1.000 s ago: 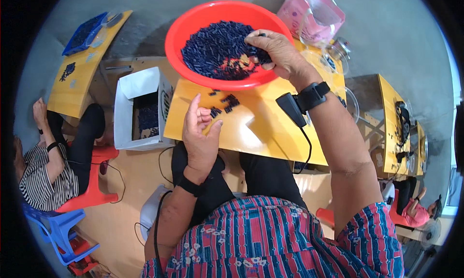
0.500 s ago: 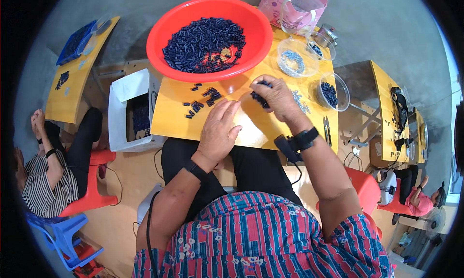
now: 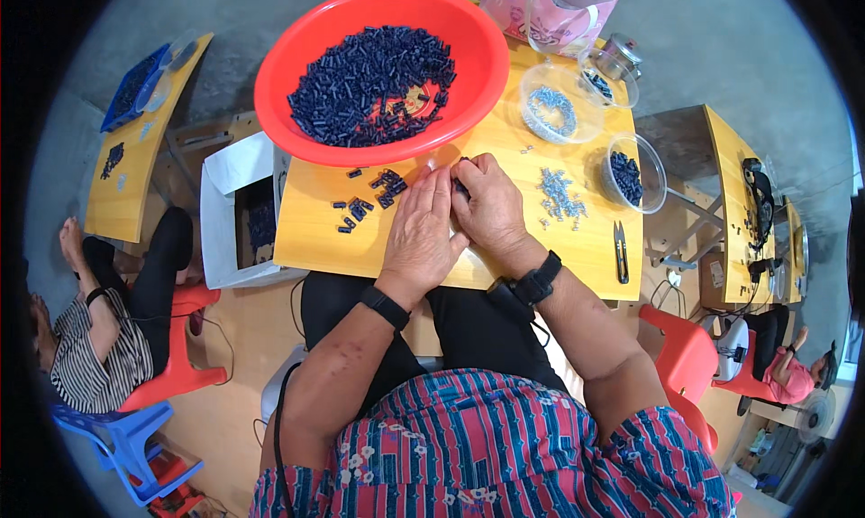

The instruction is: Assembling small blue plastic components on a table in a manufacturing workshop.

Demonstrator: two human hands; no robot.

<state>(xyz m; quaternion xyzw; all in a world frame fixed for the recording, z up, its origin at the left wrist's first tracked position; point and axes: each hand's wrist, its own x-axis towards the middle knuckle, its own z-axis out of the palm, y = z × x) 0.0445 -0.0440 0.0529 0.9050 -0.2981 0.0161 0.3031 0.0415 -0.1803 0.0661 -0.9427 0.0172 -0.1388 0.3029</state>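
My right hand (image 3: 489,204) is closed above the yellow table (image 3: 338,248), with a bit of the small dark blue tubular pieces showing at its fingertips. Right against it lies my left hand (image 3: 420,234), fingers stretched out and palm down; whatever may be under it is hidden. Several loose dark pieces (image 3: 355,210) lie left of my left fingertips. Beyond both hands stands a red basin (image 3: 275,122) heaped with the same dark pieces. To the right, small silvery metal parts (image 3: 560,194) are spread on the table.
Clear plastic tubs of metal parts (image 3: 551,113) and dark pieces (image 3: 625,177) stand at the right, near black-handled thread snips (image 3: 621,252). A pink bag (image 3: 550,13) and a metal canister (image 3: 622,57) sit behind. A white box (image 3: 221,216) is at left; people sit at both sides.
My right hand has moved left and down until it meets my left hand. The dark pieces it holds are now mostly covered. The metal parts it hid now show.
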